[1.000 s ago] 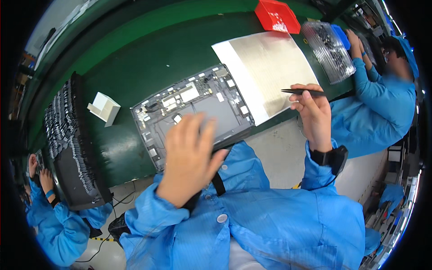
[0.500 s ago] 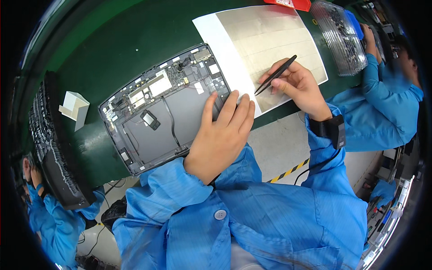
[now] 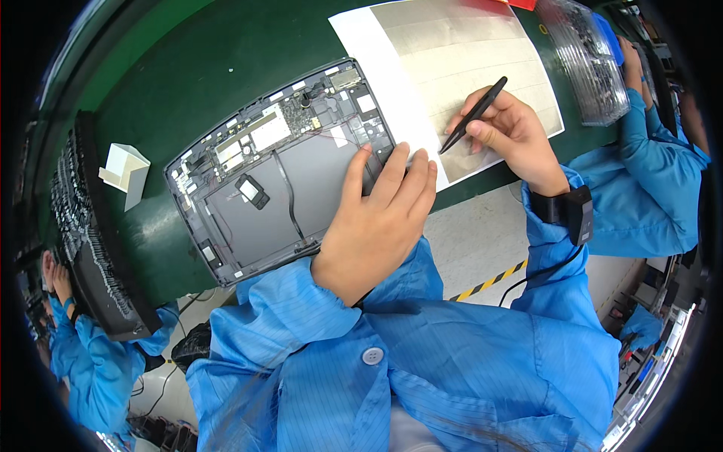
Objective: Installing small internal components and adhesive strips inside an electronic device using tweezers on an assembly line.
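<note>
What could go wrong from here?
1. The tweezers in the right hand point down at the sheet; a slip might scratch or crease it.
2. The left hand lies over the right edge of the laptop chassis; pressing or shifting could nudge it.
3. The circuit board is exposed, so stray contact from the tweezers might damage it.

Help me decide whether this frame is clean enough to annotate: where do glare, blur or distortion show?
Head view: pale glare on the green table, left of the opened device; head view: fisheye bending grows toward the black rim; head view: left hand, right hand and black tweezers look fairly sharp, co-worker's hands at far left soft.
</note>
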